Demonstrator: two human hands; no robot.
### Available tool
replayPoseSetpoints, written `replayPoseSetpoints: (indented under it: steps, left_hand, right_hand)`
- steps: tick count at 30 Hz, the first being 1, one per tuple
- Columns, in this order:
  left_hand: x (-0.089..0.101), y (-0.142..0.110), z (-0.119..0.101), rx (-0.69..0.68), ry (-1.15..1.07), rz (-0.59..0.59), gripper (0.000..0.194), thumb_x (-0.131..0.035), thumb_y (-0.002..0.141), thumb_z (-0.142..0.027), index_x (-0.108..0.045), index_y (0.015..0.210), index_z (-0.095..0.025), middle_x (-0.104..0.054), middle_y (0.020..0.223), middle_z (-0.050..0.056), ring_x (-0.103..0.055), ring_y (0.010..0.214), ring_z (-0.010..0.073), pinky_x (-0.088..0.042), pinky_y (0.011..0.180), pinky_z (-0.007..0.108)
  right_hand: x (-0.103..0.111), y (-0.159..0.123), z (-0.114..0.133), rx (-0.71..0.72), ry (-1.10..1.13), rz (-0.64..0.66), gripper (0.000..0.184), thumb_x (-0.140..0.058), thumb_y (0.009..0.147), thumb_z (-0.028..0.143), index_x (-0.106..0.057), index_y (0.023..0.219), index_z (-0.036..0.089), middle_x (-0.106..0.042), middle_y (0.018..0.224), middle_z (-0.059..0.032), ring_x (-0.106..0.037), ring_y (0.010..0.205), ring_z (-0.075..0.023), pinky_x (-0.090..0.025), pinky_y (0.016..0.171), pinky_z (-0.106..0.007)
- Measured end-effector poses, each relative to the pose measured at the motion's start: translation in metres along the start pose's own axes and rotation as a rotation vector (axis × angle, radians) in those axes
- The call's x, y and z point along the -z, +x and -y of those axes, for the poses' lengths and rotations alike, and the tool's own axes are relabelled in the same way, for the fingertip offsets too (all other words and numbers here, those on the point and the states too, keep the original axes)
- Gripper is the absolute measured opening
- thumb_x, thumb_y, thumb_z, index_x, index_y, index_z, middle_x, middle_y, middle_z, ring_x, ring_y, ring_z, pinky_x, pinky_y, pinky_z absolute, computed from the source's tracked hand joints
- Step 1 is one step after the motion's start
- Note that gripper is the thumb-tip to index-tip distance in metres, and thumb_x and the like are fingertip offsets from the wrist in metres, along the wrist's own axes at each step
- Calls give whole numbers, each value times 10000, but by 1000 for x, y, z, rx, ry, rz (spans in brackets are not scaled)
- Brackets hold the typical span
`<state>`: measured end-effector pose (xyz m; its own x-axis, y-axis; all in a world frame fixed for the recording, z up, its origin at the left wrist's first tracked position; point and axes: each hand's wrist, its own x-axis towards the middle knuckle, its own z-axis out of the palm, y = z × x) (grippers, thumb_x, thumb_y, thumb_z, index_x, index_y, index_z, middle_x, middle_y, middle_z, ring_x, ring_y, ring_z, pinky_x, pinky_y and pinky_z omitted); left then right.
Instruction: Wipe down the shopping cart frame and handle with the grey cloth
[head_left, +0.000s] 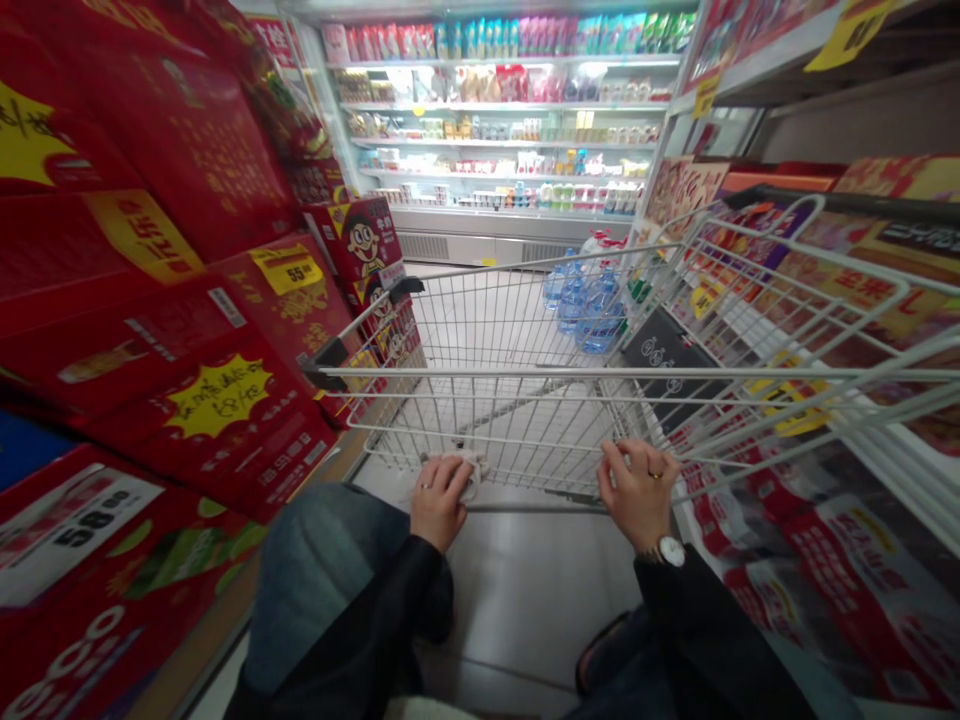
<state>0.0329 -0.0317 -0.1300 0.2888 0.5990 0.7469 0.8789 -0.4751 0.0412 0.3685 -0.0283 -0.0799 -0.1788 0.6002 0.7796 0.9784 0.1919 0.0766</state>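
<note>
A wire shopping cart (555, 373) stands lengthwise before me, its metal basket spanning the view. My left hand (439, 505) is closed on a whitish cloth (477, 480), pressed against the lower wires on the near side of the basket. To the right, my right hand (639, 497) has its fingers curled at the basket's wires near the lower right corner. It wears a ring and there is a watch (672, 551) at the wrist. The fingertips of both hands are partly hidden.
Stacked red gift boxes (247, 400) line the left side close to the cart. Shelves with packaged goods (847, 560) run along the right. Large blue water bottles (600, 312) stand on the floor beyond the cart, before a lit refrigerated display (510, 222).
</note>
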Motion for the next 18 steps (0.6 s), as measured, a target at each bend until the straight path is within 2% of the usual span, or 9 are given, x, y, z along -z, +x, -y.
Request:
replayPoseSetpoints:
  steps: [3,9,15,18]
  left_hand:
    - [-3,-9,4,27,-5,11,689,-540,611,3,-612,1268,-195,-640,1235,126,-552,1184,327,-494,1060,505]
    - [9,-1,10,68,-38,-57,642,-561,673,-15,-594,1293,-178,-614,1280,145,-538,1221,334,-478,1067,505]
    - [13,-5,14,140,-40,57,639,-550,640,-5,-640,1241,-202,-637,1233,119,-566,1141,317,-520,995,461]
    - [20,2,16,203,-56,-21,656,-557,673,-20,-617,1292,-229,-616,1283,113,-566,1192,315,-492,1038,473]
  right_hand:
    - [0,0,0,0,-7,1,233,-621,898,216,-654,1127,231,-645,1079,-70,-531,1107,-245,-298,1017,-454]
    - [0,-1,-1,0,-18,2,219,-620,908,226,-652,1124,235,-648,1083,-75,-536,1107,-248,-304,1014,-456]
    - [0,0,0,2,-20,3,232,-605,901,203,-648,1128,228,-643,1074,-77,-534,1100,-244,-309,1005,-454]
    - [0,0,0,5,-21,6,239,-609,900,199,-645,1134,221,-638,1075,-79,-527,1107,-246,-309,1008,-455]
